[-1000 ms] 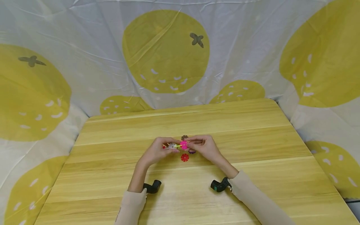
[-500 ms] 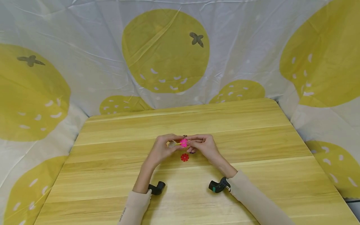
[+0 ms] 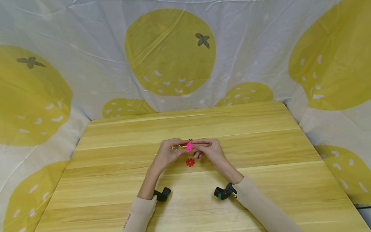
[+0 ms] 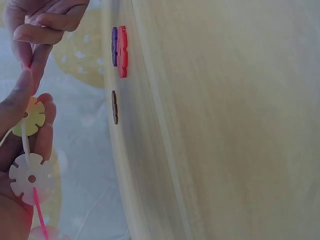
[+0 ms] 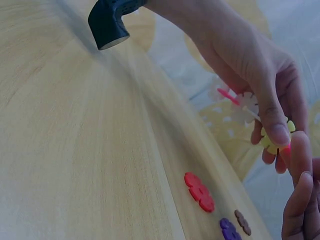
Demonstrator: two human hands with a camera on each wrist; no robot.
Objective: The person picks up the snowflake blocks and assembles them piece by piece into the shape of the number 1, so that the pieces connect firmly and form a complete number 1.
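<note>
Between the fingertips of both hands is a bright pink notched snowflake disc (image 3: 189, 146). My left hand (image 3: 168, 152) pinches a yellow disc (image 4: 38, 119) that is part of a chain of interlocking discs. Along the chain, the left wrist view shows a pale disc edge-on, a white disc (image 4: 31, 176) facing the camera and a pink one edge-on, lying over the palm. From the right, my right hand (image 3: 211, 150) pinches the pink disc at the yellow disc's edge. In the right wrist view fingers cover most of that pink disc.
Loose discs lie on the wooden table (image 3: 116, 174) below the hands: a red disc (image 3: 190, 162), a purple disc (image 5: 229, 230) and a brown disc (image 5: 243, 222). Black wrist cameras, such as the right one (image 3: 224, 192), hang over the table. A patterned cloth (image 3: 101, 64) hangs behind.
My left hand has moved right, closer to the right hand, and its fingertips have come up to the pink disc. The right hand has hardly moved.
</note>
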